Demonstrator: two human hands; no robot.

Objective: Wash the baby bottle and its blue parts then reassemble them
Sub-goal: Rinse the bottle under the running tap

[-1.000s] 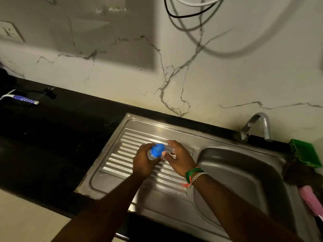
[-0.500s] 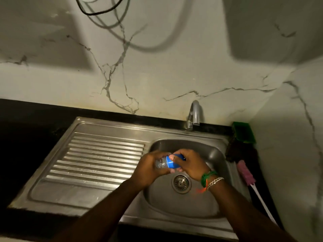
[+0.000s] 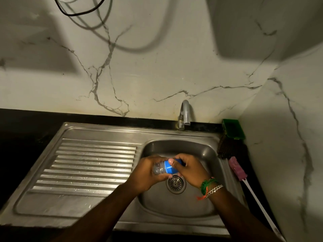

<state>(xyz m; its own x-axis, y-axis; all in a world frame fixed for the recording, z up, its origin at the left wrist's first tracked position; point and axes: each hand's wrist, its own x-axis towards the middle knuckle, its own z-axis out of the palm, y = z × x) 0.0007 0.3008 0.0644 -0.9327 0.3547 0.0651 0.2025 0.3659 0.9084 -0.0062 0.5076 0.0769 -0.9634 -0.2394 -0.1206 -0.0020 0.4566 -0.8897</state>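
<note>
A small clear baby bottle (image 3: 158, 168) lies on its side over the sink basin (image 3: 206, 154), held between both hands. My left hand (image 3: 146, 173) wraps the clear body. My right hand (image 3: 189, 170) grips the blue cap end (image 3: 170, 166), with the thumb across the blue ring. The far end of the blue part is hidden under my right fingers. The bottle sits just above and left of the drain (image 3: 175, 184).
The tap (image 3: 185, 112) stands at the back of the basin, with no water seen running. The ribbed drainboard (image 3: 87, 165) lies to the left. A green holder (image 3: 233, 128), a dark scrubber (image 3: 227, 147) and a pink bottle brush (image 3: 237, 169) with a white handle sit on the right.
Both hands carried the bottle from over the drainboard to over the basin. My view turned right with them. The grip on the body and blue end stays the same.
</note>
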